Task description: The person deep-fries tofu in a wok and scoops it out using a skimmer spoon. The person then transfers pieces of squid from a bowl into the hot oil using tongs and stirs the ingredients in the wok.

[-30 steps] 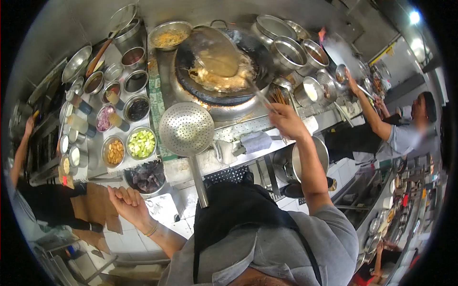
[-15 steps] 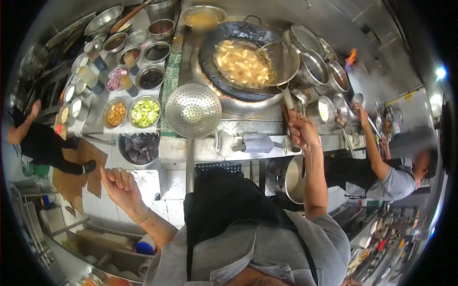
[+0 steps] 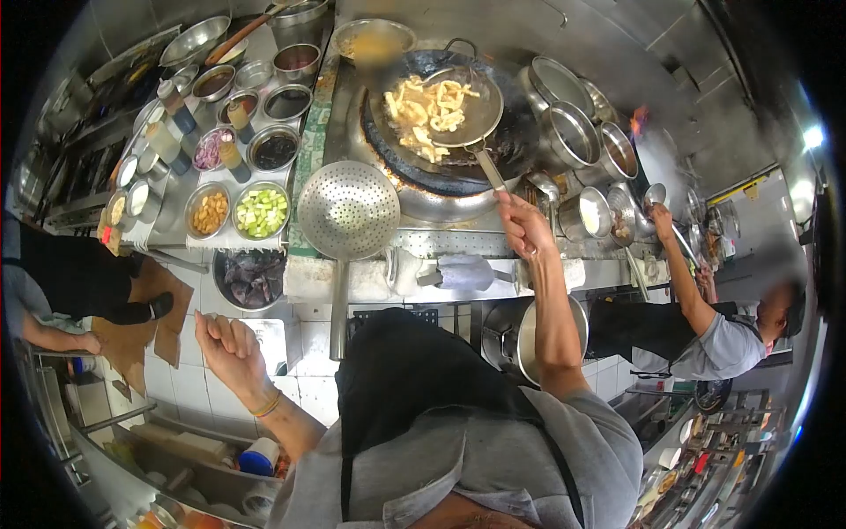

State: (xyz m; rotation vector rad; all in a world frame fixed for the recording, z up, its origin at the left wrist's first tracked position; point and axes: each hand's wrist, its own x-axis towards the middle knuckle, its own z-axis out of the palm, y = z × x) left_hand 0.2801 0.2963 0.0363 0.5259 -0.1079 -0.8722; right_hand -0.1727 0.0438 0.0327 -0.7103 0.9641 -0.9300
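My right hand [image 3: 526,222] grips the handle of a strainer [image 3: 471,106] held over the wok [image 3: 480,185]. Pale golden fried pieces [image 3: 421,106] are heaped at the strainer's left side and beside it in the wok; what they are I cannot make out. Dark liquid shows at the bottom of the wok. My left hand [image 3: 227,348] hangs in the air at the left, fingers curled in and nothing seen in them. A perforated ladle [image 3: 349,210] lies in front of the wok's left side, its handle jutting past the counter edge.
Left of the stove stand bowls of chopped green vegetable [image 3: 262,210] and nuts [image 3: 209,212], plus squeeze bottles [image 3: 167,145]. Metal pots [image 3: 577,132] crowd the right. A co-worker [image 3: 705,317] holds a ladle there, near a flame [image 3: 639,121]. Another person [image 3: 66,273] stands far left.
The strainer has moved left, across the fried pieces, with my right hand following. The pieces now sit bunched up instead of spread in bubbling liquid. My left fingers have curled in more.
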